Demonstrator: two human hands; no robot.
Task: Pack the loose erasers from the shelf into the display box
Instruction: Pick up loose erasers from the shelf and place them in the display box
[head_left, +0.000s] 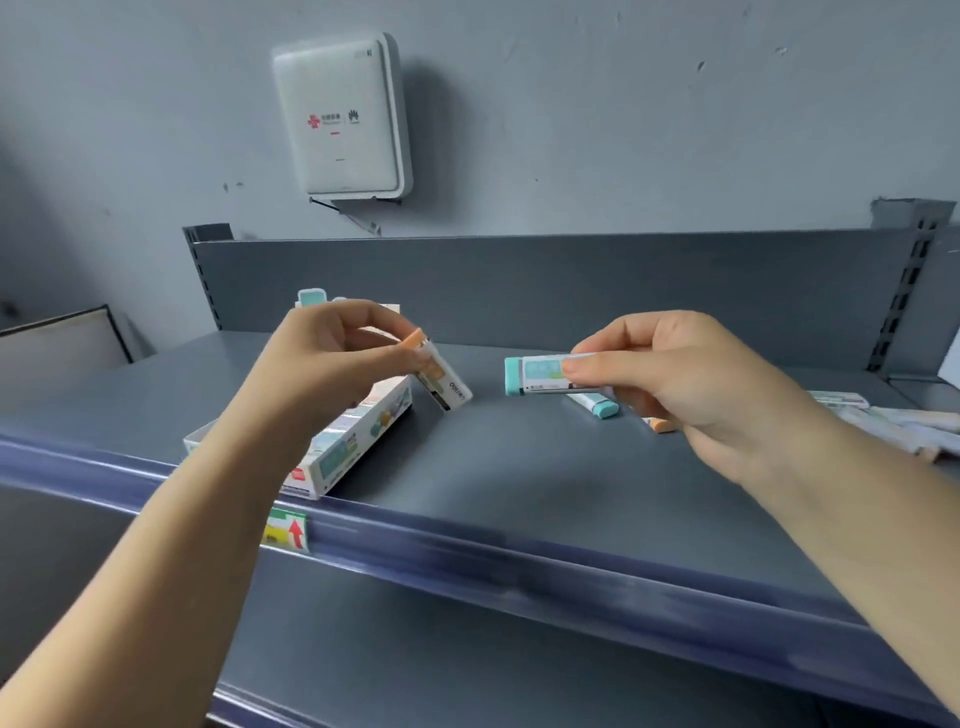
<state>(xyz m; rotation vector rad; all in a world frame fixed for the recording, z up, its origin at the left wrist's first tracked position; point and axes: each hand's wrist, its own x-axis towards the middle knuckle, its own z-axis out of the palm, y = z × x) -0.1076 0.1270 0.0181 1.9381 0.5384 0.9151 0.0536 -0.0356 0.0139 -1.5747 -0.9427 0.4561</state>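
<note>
My left hand pinches an orange-tipped eraser in a white sleeve, tilted, just right of the display box. The white printed box lies on the grey shelf near its front edge, and my left forearm hides much of its open top. My right hand pinches a teal-tipped eraser held level above the shelf. Below that hand lie another teal eraser and an orange one, partly hidden. More loose erasers lie at the far right.
A grey back panel closes the shelf behind. A blue price rail with a small label runs along the front edge. A white router box hangs on the wall above. A lower shelf lies beneath.
</note>
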